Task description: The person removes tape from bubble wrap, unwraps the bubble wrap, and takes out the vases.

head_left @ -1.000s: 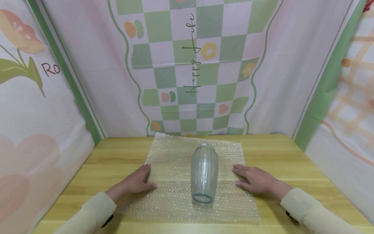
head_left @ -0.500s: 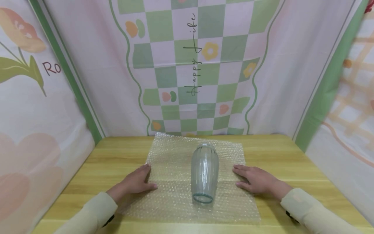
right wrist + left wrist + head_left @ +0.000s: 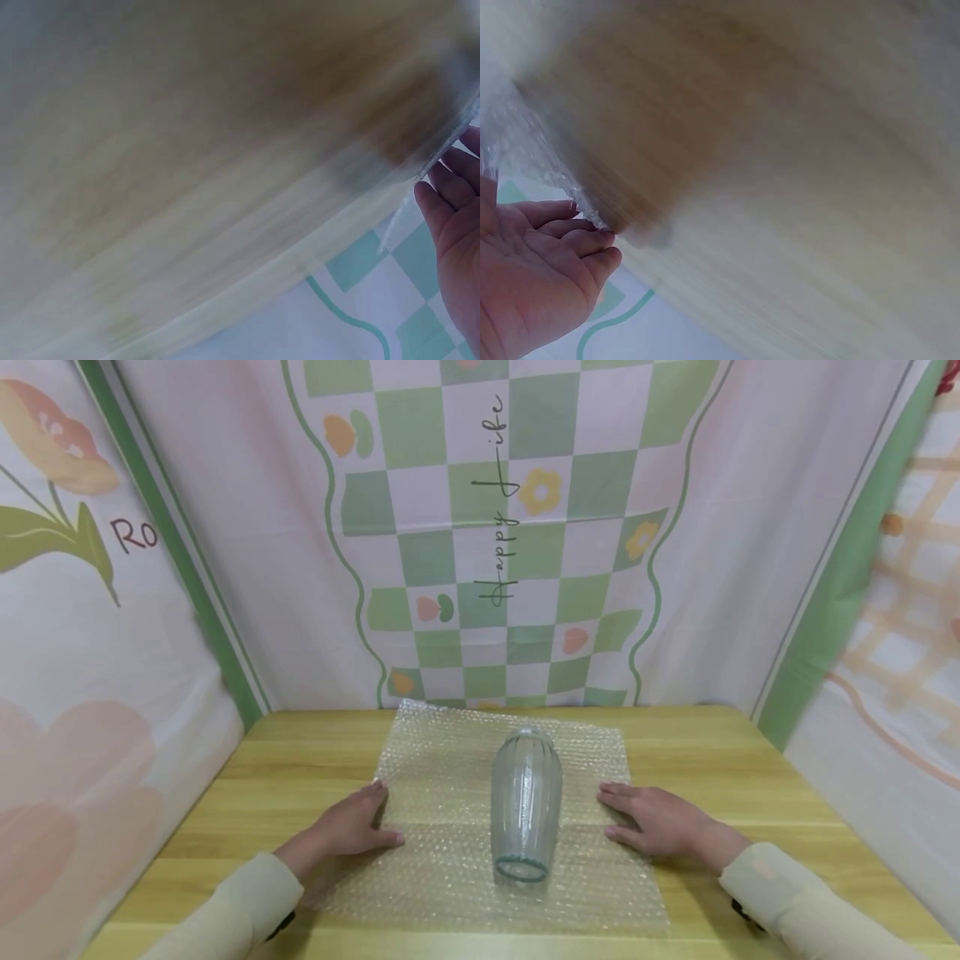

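Note:
A clear ribbed glass vase [image 3: 527,793] lies on its side on a sheet of bubble wrap [image 3: 442,868], its round rim or base toward me. My left hand [image 3: 345,827] rests at the sheet's left edge, thumb and fingers spread apart. At the right edge my right hand [image 3: 663,822] lies with its fingers extended over the wrap. Neither hand touches the vase. In the left wrist view, the fingers [image 3: 592,244] meet the edge of the wrap. The right wrist view shows the right hand [image 3: 459,217] beside the wrap's edge too.
The sheet lies on a wooden table [image 3: 300,760]. A white cloth with a green checkered pattern [image 3: 480,527] hangs behind the table. Printed cloths also flank it on the left [image 3: 90,693] and right [image 3: 900,693].

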